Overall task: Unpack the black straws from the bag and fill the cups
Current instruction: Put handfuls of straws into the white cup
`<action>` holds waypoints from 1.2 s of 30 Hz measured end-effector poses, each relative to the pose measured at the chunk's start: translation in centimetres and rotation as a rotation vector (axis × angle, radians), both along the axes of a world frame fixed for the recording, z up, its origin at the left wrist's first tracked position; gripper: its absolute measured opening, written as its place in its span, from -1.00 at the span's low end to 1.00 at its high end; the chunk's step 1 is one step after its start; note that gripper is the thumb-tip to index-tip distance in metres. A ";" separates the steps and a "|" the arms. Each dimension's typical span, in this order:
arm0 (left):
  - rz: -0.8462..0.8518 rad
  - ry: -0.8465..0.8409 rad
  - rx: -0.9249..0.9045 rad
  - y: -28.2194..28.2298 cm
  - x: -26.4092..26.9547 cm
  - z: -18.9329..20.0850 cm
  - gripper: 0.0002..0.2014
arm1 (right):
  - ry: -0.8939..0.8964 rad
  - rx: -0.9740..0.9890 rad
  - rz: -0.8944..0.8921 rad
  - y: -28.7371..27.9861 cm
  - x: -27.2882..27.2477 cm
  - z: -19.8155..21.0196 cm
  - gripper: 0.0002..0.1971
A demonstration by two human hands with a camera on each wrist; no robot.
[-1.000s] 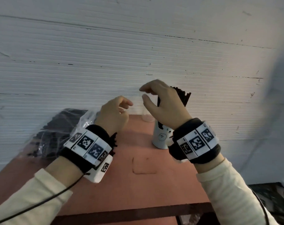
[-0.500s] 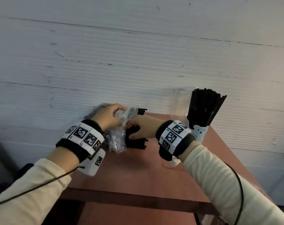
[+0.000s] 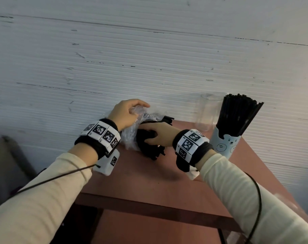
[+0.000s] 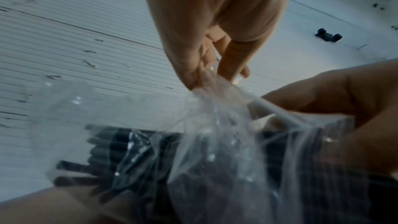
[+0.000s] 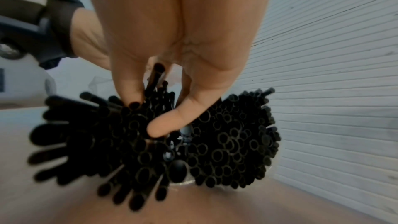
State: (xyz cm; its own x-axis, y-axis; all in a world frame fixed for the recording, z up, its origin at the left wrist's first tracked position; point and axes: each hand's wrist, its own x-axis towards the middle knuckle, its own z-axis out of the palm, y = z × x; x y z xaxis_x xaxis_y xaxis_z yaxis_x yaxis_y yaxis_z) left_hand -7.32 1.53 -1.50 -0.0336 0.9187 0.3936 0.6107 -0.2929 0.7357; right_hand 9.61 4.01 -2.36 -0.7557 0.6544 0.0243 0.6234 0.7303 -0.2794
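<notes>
One cup [image 3: 226,144] at the table's [image 3: 149,180] right is packed with straws; the clear cup [image 3: 207,112] just behind it looks empty, so filling remains. Your left hand [image 3: 125,115] pinches the bag [image 3: 132,138] up by its top. Your right hand [image 3: 158,135] reaches into the mouth, fingers [image 5: 170,123] curled around a bunch of straws [image 5: 226,142] lying on the table

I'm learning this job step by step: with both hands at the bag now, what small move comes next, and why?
Probably draw the right hand back with its bunch of black straws, since it grips them at the clear bag's mouth while the left hand pinches the plastic; the clear cup is empty.
</notes>
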 end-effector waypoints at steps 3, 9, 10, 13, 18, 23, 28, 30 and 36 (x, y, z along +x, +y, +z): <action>-0.048 -0.059 -0.038 -0.1 -0.8 0.0 -0.44 | -0.050 0.018 0.036 -0.1 -0.7 -0.2 -0.50; -0.040 -0.108 -0.123 0.1 -1.4 -0.3 -0.50 | -0.025 -0.023 0.001 -0.2 -1.0 -0.2 -0.60; -0.036 -0.116 -0.125 0.2 -1.4 -0.4 -0.51 | -0.005 -0.033 -0.015 -0.1 -0.7 -0.1 -0.61; -0.047 -0.118 -0.139 0.3 -1.3 -0.7 -0.53 | 0.055 -0.084 -0.050 -0.1 0.5 0.3 -0.65; -0.048 -0.086 -0.175 0.6 -1.2 -0.8 -0.51 | 0.145 -0.201 -0.069 -0.1 1.8 0.3 -0.66; -0.018 0.006 -0.223 0.8 -1.0 -0.8 -0.50 | 0.102 -0.229 -0.075 -0.5 0.9 0.0 -0.57; 0.000 0.028 -0.249 1.0 -1.1 -0.8 -0.49 | 0.077 -0.160 -0.140 -1.3 -1.4 -0.6 -0.61; -0.007 0.028 -0.252 1.0 -1.2 -0.8 -0.50 | 0.110 -0.174 -0.161 -1.4 -1.8 -0.9 -0.71; -0.022 -0.001 -0.236 0.5 -1.5 -0.9 -0.51 | 0.168 -0.197 -0.148 -1.2 -1.1 -0.5 -0.71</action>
